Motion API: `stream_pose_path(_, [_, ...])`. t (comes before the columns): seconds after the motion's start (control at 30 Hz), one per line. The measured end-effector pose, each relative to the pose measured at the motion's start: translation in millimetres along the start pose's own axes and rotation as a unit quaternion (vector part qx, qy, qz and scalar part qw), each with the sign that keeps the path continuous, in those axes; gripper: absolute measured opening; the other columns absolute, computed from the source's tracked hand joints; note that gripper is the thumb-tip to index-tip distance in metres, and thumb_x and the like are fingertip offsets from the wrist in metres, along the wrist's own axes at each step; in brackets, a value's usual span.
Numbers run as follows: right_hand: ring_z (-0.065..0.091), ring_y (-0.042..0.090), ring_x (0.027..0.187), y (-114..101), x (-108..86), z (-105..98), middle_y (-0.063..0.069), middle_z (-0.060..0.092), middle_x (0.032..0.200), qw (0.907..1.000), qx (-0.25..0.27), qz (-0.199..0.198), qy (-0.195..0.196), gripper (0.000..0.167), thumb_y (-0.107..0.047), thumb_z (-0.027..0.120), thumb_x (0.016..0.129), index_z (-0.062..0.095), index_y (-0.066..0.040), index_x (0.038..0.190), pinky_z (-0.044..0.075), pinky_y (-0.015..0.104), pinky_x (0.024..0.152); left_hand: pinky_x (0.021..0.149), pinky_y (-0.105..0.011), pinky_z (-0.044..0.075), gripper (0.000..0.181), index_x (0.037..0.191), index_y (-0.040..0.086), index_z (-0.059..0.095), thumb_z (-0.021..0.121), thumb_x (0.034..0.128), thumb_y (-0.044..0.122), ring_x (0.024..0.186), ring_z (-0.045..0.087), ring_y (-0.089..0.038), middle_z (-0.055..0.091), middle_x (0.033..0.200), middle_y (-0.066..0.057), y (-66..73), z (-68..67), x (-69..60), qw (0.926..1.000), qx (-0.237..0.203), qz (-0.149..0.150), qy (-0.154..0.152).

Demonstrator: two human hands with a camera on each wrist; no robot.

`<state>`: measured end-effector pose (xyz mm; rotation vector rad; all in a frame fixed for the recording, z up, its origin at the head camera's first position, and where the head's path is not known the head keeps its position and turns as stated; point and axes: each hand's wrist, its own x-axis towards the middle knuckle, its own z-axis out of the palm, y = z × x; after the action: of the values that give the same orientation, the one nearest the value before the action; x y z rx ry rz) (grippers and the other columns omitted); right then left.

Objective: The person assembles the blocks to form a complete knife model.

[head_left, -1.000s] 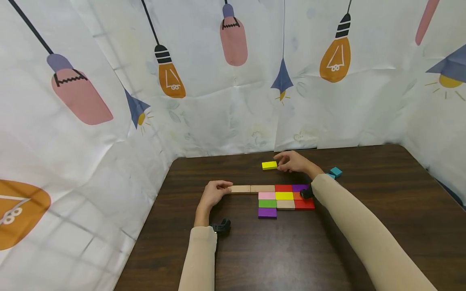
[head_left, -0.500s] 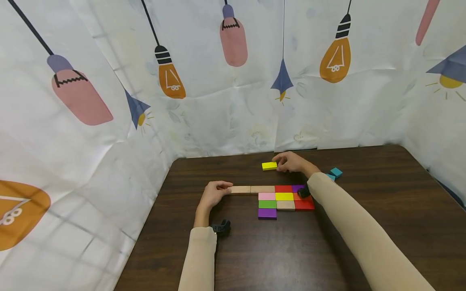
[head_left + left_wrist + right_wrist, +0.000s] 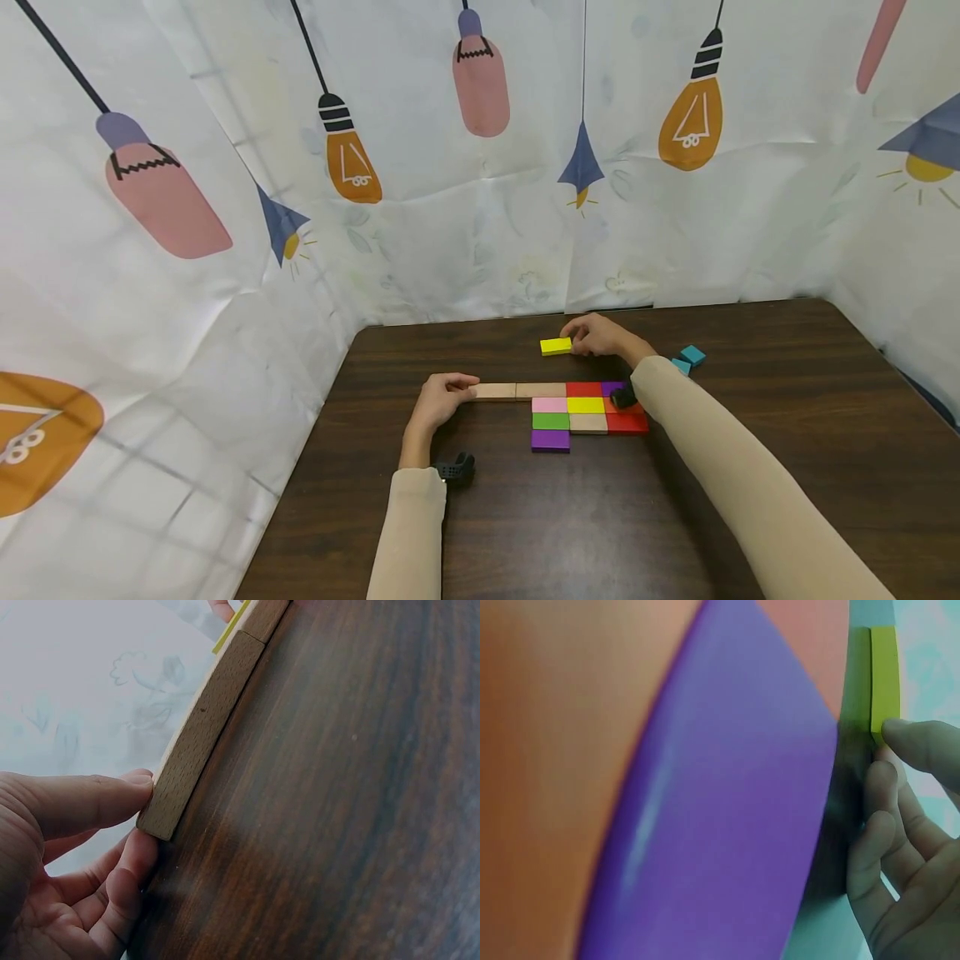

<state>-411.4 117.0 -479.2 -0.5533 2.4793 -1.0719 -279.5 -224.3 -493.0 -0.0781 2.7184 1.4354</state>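
Observation:
At the left end of a row of flat blocks, my left hand (image 3: 442,400) pinches the end of a plain wooden block (image 3: 495,392); its thumb (image 3: 112,801) and fingertips meet the block's end in the left wrist view. Farther back, my right hand (image 3: 600,335) pinches the right end of a loose yellow block (image 3: 555,347) between thumb and fingers, with the thumb (image 3: 915,739) on its corner in the right wrist view. That yellow block lies apart from the row, behind a second plain wooden block (image 3: 542,390).
Joined to the row are red (image 3: 584,389), pink (image 3: 550,405), green (image 3: 551,421) and purple (image 3: 551,440) blocks, among several others. Two teal blocks (image 3: 693,356) lie beyond my right forearm. A patterned cloth (image 3: 480,233) hangs behind the dark table (image 3: 585,525).
The yellow block and my right hand have shifted slightly toward me, nearer the row. My left hand stays in place on the wooden block.

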Motion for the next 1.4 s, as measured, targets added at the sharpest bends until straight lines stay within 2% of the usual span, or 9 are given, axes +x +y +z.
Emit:
stream_pose_path(0.4, [0.057, 0.015, 0.073, -5.0, -0.1, 2.0, 0.011, 0.069, 0.101, 0.9991, -0.037, 0.019, 0.001, 0.038, -0.008, 0.072, 0.093, 0.068, -0.006, 0.13, 0.049, 0.026, 0.062, 0.074, -0.031, 0.049, 0.018, 0.112, 0.02, 0.081, 0.076, 0.0942, 0.02, 0.085, 0.06, -0.02, 0.073, 0.102, -0.005, -1.8, -0.2, 1.1, 1.0, 0.002, 0.004, 0.0])
stream_pose_path(0.67, [0.057, 0.016, 0.073, -6.1, -4.7, 0.3, 0.01, 0.071, 0.098, 0.9992, -0.034, 0.016, -0.011, 0.035, -0.008, 0.071, 0.094, 0.069, -0.007, 0.129, 0.049, 0.026, 0.062, 0.074, -0.031, 0.049, 0.018, 0.111, 0.02, 0.081, 0.076, 0.0939, 0.019, 0.085, 0.061, -0.02, 0.073, 0.102, -0.005, -2.1, 0.5, 2.0, 1.0, 0.004, 0.003, 0.001])
stream_pose_path(0.87, [0.058, 0.017, 0.074, -5.1, -9.2, -1.5, 0.009, 0.07, 0.096, 0.9996, -0.026, 0.006, -0.005, 0.039, -0.01, 0.073, 0.094, 0.067, -0.006, 0.132, 0.05, 0.027, 0.064, 0.075, -0.031, 0.049, 0.017, 0.111, 0.019, 0.081, 0.076, 0.094, 0.019, 0.085, 0.061, -0.02, 0.074, 0.102, -0.005, -2.5, 0.8, 1.9, 1.0, 0.0, 0.005, 0.0])
stream_pose_path(1.17, [0.057, 0.018, 0.07, -11.4, -25.8, -7.6, 0.008, 0.071, 0.089, 0.9983, -0.025, -0.047, 0.023, 0.035, -0.01, 0.073, 0.092, 0.069, -0.006, 0.126, 0.047, 0.03, 0.063, 0.073, -0.031, 0.048, 0.018, 0.111, 0.018, 0.081, 0.075, 0.0945, 0.018, 0.084, 0.06, -0.02, 0.073, 0.101, -0.006, -1.0, 1.6, 1.2, 1.0, -0.001, 0.007, -0.003])
stream_pose_path(1.4, [0.055, 0.019, 0.076, -16.6, -44.2, -8.3, 0.005, 0.067, 0.086, 0.9926, -0.049, -0.098, 0.052, 0.03, -0.01, 0.074, 0.09, 0.071, -0.005, 0.12, 0.046, 0.032, 0.069, 0.075, -0.031, 0.048, 0.018, 0.111, 0.018, 0.081, 0.075, 0.0944, 0.019, 0.085, 0.061, -0.02, 0.074, 0.102, -0.006, -0.5, 1.0, 0.9, 1.0, 0.0, 0.009, 0.002])
